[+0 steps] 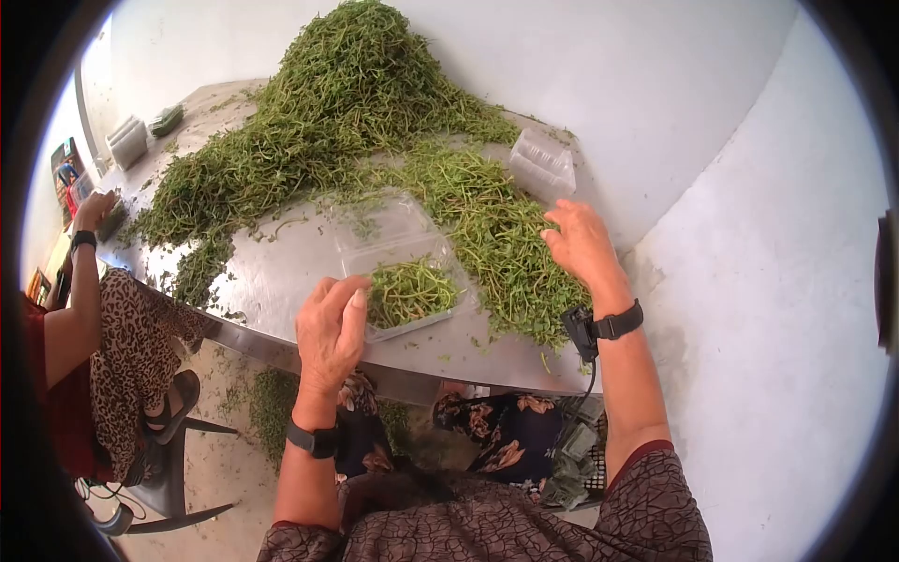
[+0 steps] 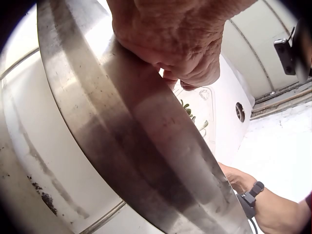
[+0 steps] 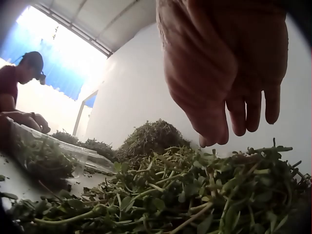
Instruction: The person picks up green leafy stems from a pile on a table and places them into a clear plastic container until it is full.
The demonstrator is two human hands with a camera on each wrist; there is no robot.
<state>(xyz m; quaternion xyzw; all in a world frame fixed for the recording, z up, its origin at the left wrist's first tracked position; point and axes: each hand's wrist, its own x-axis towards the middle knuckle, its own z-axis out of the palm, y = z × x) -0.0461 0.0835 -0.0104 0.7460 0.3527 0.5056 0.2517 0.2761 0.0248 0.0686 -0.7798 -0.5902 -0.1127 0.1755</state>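
A clear plastic container (image 1: 417,323) holding green leafy stems (image 1: 410,292) sits on the metal table, its lid folded back. My left hand (image 1: 332,328) is at the container's left side, fingers bent and thumb raised; whether it grips the rim is unclear. The left wrist view shows my left hand (image 2: 170,39) above the table's edge, its fingertips mostly hidden. Over the right end of a loose heap of stems (image 1: 496,234) is my right hand (image 1: 582,242), holding nothing visible. In the right wrist view, my right hand (image 3: 224,68) has its fingers pointing down above the stems (image 3: 195,195).
A tall green pile (image 1: 346,84) stands at the table's back. Stacked clear containers (image 1: 543,164) lie at the back right, others (image 1: 127,142) at the far left. Another person (image 1: 70,328) sits at the left. A white wall (image 1: 655,112) borders the table's back and right.
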